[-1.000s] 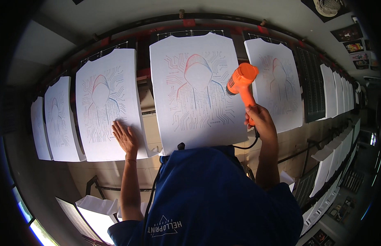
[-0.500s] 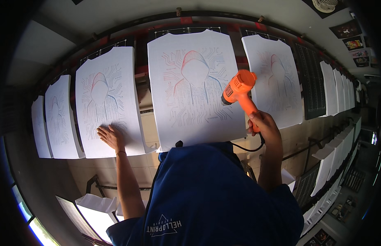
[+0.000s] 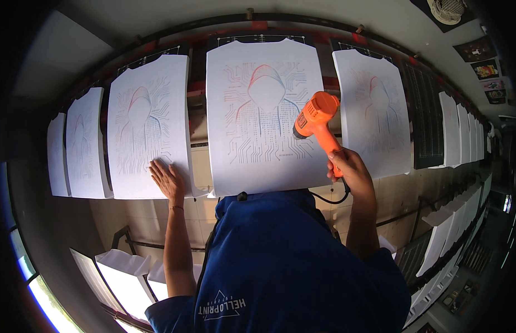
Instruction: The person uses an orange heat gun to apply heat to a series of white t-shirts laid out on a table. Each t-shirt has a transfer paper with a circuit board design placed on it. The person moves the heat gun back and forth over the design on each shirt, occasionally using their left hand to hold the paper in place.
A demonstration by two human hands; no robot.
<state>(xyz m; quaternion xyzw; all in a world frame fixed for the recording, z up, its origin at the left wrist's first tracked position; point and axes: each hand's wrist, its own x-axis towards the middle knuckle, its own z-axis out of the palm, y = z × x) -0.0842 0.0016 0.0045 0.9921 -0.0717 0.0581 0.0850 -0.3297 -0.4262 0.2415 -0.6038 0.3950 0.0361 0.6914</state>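
My right hand (image 3: 349, 165) grips the handle of an orange heat gun (image 3: 320, 119). Its dark nozzle points left over the lower right of the print on the middle white T-shirt (image 3: 236, 175), which is stretched on a dark board. That print is a hooded figure in red and blue among circuit-like lines. My left hand (image 3: 168, 180) lies with fingers spread on the lower part of the white T-shirt to the left (image 3: 124, 183), at the edge of a similar print. A black cord (image 3: 333, 201) hangs from the gun's handle.
To the right, another printed T-shirt (image 3: 374, 122) stands beside a bare dark board (image 3: 427, 122). More white shirts (image 3: 88, 172) line the row on both sides. A rail (image 3: 180, 28) runs behind the boards. Behind me stands a second row with white shirts (image 3: 122, 263).
My left hand has shifted right and slightly up across the left shirt. The heat gun has moved a little left, its nozzle staying over the middle shirt's print.
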